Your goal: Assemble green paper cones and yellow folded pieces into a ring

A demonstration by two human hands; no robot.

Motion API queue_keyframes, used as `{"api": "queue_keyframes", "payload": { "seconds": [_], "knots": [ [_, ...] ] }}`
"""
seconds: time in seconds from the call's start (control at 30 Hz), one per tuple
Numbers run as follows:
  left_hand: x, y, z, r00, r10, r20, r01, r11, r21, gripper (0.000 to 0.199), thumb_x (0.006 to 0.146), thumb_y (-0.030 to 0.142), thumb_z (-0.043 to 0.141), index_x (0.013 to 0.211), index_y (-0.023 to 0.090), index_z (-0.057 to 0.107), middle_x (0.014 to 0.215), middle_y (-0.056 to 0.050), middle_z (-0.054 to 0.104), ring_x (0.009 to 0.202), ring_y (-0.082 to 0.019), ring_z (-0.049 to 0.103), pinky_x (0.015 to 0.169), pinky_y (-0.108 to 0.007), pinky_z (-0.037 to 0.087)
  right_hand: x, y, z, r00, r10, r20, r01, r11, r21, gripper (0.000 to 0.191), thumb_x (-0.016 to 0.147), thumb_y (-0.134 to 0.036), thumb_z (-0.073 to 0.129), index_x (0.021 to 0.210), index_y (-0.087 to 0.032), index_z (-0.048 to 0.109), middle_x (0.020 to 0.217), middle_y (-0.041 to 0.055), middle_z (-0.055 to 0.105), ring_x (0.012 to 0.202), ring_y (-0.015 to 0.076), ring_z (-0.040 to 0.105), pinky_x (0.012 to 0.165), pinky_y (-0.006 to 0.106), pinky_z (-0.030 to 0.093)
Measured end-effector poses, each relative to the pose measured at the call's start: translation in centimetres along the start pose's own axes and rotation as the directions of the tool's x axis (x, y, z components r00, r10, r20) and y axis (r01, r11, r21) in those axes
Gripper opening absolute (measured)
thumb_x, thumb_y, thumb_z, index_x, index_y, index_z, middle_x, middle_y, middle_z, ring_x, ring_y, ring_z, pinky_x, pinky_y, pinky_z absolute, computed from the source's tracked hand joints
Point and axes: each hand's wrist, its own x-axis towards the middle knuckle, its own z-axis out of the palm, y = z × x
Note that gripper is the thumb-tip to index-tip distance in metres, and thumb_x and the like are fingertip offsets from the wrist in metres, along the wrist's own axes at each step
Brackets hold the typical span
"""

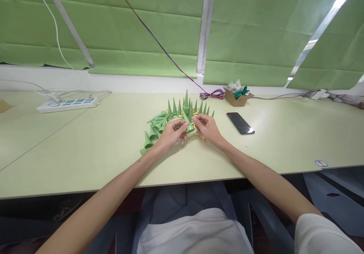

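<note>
My left hand (174,131) pinches a green cone (188,123), whose round open end faces down toward me. Just right of that cone, my right hand (207,127) has its thumb and fingertips pressed together; whatever they hold is too small to name. Behind both hands, several green cones (174,108) stand upright on the table. More green cones (152,132) lie in a loose heap left of my left hand, some on their sides. Small yellow pieces (200,137) are scattered beside and beneath my right hand.
A black phone (240,123) lies on the table (93,151) to the right. Behind it are a cardboard box (237,97) with plastic and green material, and a bundled cable (212,94). A white power strip (68,104) is at the left.
</note>
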Motion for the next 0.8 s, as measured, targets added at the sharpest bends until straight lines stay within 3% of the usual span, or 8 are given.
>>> {"api": "queue_keyframes", "payload": {
  "seconds": [0.3,0.57,0.7,0.8],
  "knots": [
    [-0.3,0.0,0.0,0.989,0.142,-0.041,-0.126,0.954,0.271,0.031,0.085,0.047,0.067,0.077,0.020,0.056,0.061,0.002,0.054,0.046,-0.011,0.049,0.046,-0.026,0.039,0.1,0.1,-0.1,1.000,0.030,0.005,-0.030,0.999,-0.019,0.039,0.083,-0.054,0.066,0.070,-0.019,0.057,0.051,-0.0045,0.046,0.044,0.0085,0.037,0.042,0.024,0.030],
    [0.2,-1.0,-0.1,0.944,0.308,-0.118,-0.229,0.869,0.439,0.024,0.087,0.041,0.065,0.087,0.018,0.061,0.100,-0.006,0.063,0.058,-0.009,0.052,0.051,-0.024,0.041,0.3,0.4,-0.1,0.999,0.040,-0.021,-0.041,0.998,-0.054,0.044,0.081,-0.059,0.065,0.068,-0.018,0.057,0.050,-0.0042,0.046,0.044,0.0085,0.037,0.043,0.024,0.030],
    [0.1,-0.7,0.1,0.944,0.308,-0.121,-0.218,0.854,0.472,0.022,0.088,0.039,0.064,0.092,0.018,0.061,0.103,-0.006,0.065,0.057,-0.008,0.051,0.051,-0.023,0.040,0.3,0.5,0.1,0.999,0.012,-0.043,-0.014,0.999,-0.041,0.043,0.083,-0.058,0.064,0.068,-0.018,0.055,0.052,-0.0036,0.047,0.046,0.0091,0.038,0.044,0.025,0.032],
    [-0.1,-0.3,0.2,0.951,0.273,-0.142,-0.185,0.877,0.443,0.021,0.089,0.039,0.062,0.093,0.018,0.060,0.095,-0.004,0.066,0.054,-0.008,0.052,0.050,-0.023,0.040,0.4,0.5,0.1,0.997,-0.023,-0.074,0.021,0.999,-0.034,0.041,0.086,-0.056,0.063,0.069,-0.019,0.055,0.055,-0.0030,0.048,0.048,0.0097,0.041,0.046,0.024,0.034]
  ]
}}
